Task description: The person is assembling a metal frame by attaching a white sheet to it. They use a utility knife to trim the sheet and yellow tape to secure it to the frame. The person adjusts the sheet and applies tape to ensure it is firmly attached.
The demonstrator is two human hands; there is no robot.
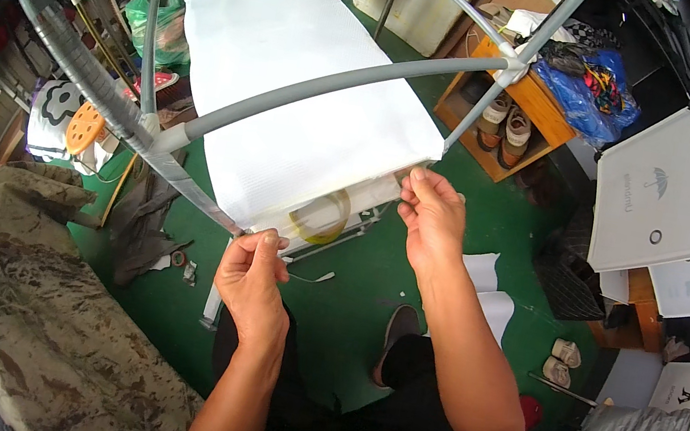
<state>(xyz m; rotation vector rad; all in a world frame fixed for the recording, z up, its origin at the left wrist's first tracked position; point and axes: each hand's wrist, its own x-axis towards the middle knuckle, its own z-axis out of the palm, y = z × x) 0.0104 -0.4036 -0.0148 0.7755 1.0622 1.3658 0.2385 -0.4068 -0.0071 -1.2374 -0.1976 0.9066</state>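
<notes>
Gripping the near edge of a white corrugated sheet (pixel 293 90), both hands work at its two front corners. Left hand (pixel 252 278) pinches the sheet's near-left corner, fingers closed on it, right where a grey frame tube (pixel 339 81) meets its joint. Right hand (pixel 432 220) pinches the near-right corner, thumb and fingertips clamped on the edge. Sheet lies tilted across the grey tube, which crosses over it diagonally; a second, foil-wrapped pole (pixel 82 79) runs left of the sheet. Below the sheet's near edge, a roll of clear tape (pixel 319 217) shows, seen partly through it. Wooden shoe shelf (pixel 515 107) with shoes beyond the sheet's right corner. White panels (pixel 664 194) well right of the sheet. Green floor (pixel 349 306) beneath.
</notes>
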